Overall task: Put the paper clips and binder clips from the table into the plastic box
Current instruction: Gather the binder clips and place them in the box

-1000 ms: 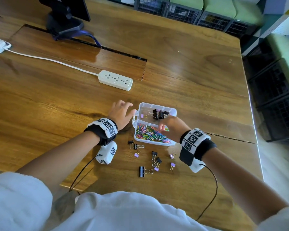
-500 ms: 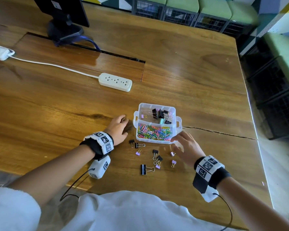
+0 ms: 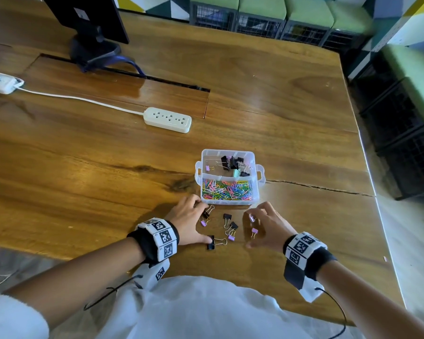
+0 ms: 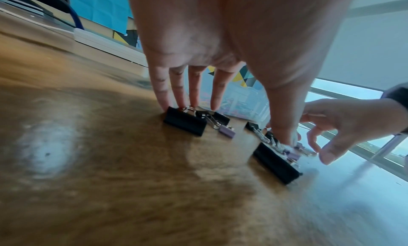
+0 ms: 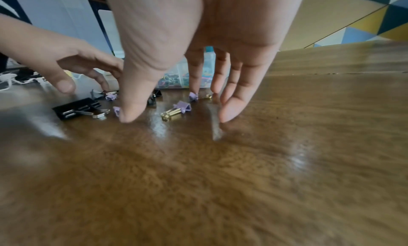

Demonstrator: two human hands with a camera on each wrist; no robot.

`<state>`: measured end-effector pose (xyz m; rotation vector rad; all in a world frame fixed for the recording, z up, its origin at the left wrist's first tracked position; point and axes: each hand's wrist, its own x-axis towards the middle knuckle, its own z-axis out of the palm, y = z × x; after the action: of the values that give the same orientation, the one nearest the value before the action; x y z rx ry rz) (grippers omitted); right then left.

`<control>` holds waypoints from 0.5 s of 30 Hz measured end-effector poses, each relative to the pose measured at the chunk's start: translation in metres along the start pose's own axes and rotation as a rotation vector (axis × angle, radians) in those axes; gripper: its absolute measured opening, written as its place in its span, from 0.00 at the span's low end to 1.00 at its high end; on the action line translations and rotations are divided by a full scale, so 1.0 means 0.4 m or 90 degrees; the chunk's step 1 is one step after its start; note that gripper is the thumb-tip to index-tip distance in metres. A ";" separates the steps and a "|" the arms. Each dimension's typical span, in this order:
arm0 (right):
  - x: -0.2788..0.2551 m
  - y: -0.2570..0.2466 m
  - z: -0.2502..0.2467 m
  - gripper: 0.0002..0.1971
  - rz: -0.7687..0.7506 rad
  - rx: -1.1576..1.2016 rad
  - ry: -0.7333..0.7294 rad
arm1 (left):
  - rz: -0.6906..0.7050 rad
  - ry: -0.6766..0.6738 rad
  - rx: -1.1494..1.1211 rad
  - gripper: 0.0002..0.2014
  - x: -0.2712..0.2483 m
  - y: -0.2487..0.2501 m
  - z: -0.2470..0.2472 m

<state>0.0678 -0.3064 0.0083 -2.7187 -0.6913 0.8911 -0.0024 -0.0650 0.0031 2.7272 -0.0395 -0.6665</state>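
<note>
A wide wooden surface (image 3: 267,99) fills the view, its right edge well clear of the work and its near edge just under the person's arms. A monitor base (image 3: 93,50) and a power strip (image 3: 167,119) sit far back, out of the way. Nearer, a clear plastic box (image 3: 255,178) stands open, with paper clips (image 3: 227,190) heaped in its near compartment and a few binder clips in the far one. Just in front of the box, between the two hands, the remaining binder clips (image 3: 230,226) lie scattered, black and lilac. The left hand (image 3: 190,222) reaches in with fingers (image 4: 194,91) spread and nearly straight, tips touching a black clip (image 4: 185,123); it grips nothing yet. The right hand (image 3: 267,225) hovers with fingers (image 5: 234,85) loosely spread, thumb and little finger at the surface around a lilac clip (image 5: 182,107), holding nothing plainly. The clips are likely light, stiff and a little slick, apt to skid on the glossy wood; pinching the folded body or the wire loops should serve best. There is open room on every side, and the only obstacle on the short lift is the box's low rim.
</note>
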 end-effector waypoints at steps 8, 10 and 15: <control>0.019 -0.072 0.032 0.47 -0.066 0.027 -0.022 | -0.039 -0.049 0.056 0.52 0.000 0.056 0.009; 0.027 -0.097 0.040 0.46 -0.080 0.042 -0.011 | -0.049 -0.044 0.053 0.50 -0.003 0.069 0.012; 0.048 -0.129 0.052 0.36 -0.098 0.069 -0.002 | -0.060 -0.034 0.041 0.43 0.000 0.085 0.015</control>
<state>0.0500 -0.2513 -0.0013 -2.5315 -0.8159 0.8705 -0.0035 -0.0991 0.0093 2.7867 0.0557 -0.7775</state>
